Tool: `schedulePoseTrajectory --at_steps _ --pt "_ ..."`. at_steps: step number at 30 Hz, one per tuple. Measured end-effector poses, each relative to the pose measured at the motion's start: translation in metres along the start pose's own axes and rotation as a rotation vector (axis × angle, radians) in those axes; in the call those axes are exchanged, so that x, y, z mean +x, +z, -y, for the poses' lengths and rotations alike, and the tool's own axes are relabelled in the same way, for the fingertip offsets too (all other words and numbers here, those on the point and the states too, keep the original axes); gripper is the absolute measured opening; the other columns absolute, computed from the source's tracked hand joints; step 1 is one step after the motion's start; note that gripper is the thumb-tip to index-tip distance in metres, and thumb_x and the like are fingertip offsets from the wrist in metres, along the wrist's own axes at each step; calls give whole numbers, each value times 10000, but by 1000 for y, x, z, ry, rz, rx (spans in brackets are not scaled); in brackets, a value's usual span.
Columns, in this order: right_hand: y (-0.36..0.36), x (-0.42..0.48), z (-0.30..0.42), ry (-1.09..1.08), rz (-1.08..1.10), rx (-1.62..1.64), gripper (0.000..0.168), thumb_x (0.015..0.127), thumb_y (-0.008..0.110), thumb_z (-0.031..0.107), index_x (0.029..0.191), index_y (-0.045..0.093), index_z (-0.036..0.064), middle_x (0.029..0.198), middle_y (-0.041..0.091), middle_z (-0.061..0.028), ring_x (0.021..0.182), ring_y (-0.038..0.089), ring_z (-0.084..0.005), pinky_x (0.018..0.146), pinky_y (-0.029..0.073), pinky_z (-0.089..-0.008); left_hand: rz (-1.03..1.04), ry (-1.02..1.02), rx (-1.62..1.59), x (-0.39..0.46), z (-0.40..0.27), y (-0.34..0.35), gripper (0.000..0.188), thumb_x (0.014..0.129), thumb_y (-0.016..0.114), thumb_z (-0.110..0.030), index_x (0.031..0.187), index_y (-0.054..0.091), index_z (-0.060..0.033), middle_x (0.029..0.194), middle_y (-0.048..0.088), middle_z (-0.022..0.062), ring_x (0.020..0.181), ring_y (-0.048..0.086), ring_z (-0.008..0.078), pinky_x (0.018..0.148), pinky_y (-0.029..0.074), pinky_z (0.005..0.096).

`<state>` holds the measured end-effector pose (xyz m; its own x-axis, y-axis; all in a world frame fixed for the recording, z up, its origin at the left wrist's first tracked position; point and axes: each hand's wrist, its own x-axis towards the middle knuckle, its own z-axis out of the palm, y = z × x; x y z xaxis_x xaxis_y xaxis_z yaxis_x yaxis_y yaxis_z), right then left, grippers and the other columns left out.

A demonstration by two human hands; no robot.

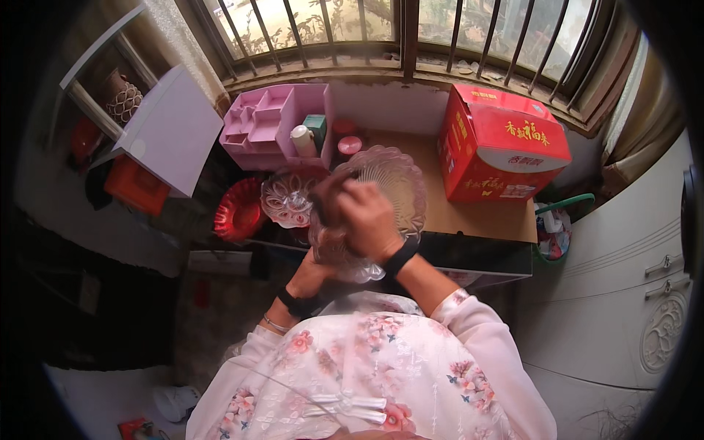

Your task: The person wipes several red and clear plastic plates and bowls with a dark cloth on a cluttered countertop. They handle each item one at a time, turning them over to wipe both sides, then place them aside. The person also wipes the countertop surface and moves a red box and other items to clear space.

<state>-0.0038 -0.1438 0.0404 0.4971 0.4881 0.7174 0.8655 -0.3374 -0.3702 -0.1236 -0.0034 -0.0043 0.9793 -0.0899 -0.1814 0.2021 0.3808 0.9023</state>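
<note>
A large clear scalloped glass or plastic dish lies tilted before me, its ribbed bowl facing up. My left hand holds its near left edge from below. Over the dish, my right hand is closed on a dark cloth, blurred by motion. Left of my hands stands a smaller clear patterned dish, and beyond it a red fluted dish.
A pink compartment organizer holding a white-capped bottle stands at the back, with a red-lidded jar beside it. A red carton is on the right of the table. A green-rimmed basket stands beyond its right end.
</note>
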Motion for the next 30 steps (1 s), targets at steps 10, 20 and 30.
schedulePoseTrajectory --at_steps 10,20,30 --pt "-16 -49 -79 507 173 16 345 696 629 105 1036 595 61 1023 566 -95 967 541 -300 774 477 -373 -162 423 119 6 -10 5 844 665 438 168 1439 206 -76 1409 372 96 1251 443 273 920 441 334" --pt "-23 -83 -71 1247 138 1287 302 868 628 305 1033 578 56 856 623 -56 715 629 -182 571 527 -317 -299 535 213 21 -15 22 402 778 484 53 1102 672 -94 1323 485 52 1240 385 219 1049 261 314" --pt "-46 -63 -85 1091 358 1014 382 763 731 136 1087 577 5 967 645 -53 842 607 -146 775 482 -288 -90 722 1284 3 -27 1 627 815 359 141 1395 221 -52 1389 396 122 1234 480 271 989 362 319"
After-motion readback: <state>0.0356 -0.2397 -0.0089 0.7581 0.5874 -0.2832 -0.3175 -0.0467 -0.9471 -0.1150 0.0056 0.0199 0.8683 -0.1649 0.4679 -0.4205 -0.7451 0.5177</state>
